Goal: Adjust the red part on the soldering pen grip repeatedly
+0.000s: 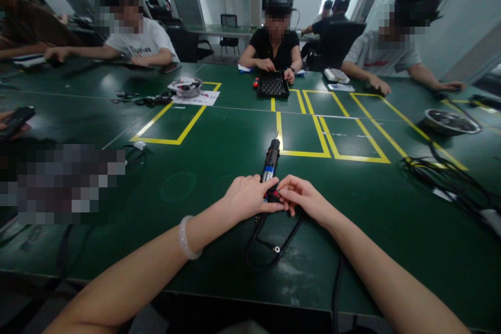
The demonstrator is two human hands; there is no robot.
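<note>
A black pen-shaped tool with a blue band, like a soldering iron point(271, 159), lies on the green table point(219, 135) pointing away from me. My left hand point(248, 197) curls over its near end, fingers closed on the handle. My right hand point(303, 197) pinches the same end from the right, where a small red part shows. A black cable point(270, 242) loops from the tool toward me across the table.
Yellow tape rectangles point(305, 135) mark the table. A black tray point(273, 85) sits before the person opposite. A round dish point(187, 86) and paper lie at the far left, a metal bowl point(450, 121) and tangled cables point(450, 177) at the right. Other people sit around.
</note>
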